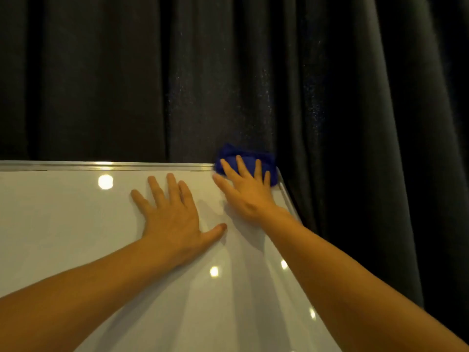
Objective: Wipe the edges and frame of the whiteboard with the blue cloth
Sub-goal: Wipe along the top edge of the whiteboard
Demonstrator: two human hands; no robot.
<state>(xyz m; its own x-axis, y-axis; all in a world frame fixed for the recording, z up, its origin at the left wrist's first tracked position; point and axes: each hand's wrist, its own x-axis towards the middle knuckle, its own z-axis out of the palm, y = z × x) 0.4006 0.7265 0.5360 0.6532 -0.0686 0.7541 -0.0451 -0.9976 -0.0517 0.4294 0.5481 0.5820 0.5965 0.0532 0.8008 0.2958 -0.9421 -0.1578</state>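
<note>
A right hand (247, 191), fingers spread flat, presses the bunched blue cloth (247, 161) onto the whiteboard (76, 224)'s top right corner, while the left hand (172, 214) lies splayed on the glossy white surface. The soft, light cloth should mould around the slim metal frame (101, 165); a dark pleated curtain (330, 85) hangs behind.

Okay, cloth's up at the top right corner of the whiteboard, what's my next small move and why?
Probably slide the blue cloth down the right frame edge with your right hand: it sits on the corner, and your left hand lies flat on the board, bracing it.
</note>
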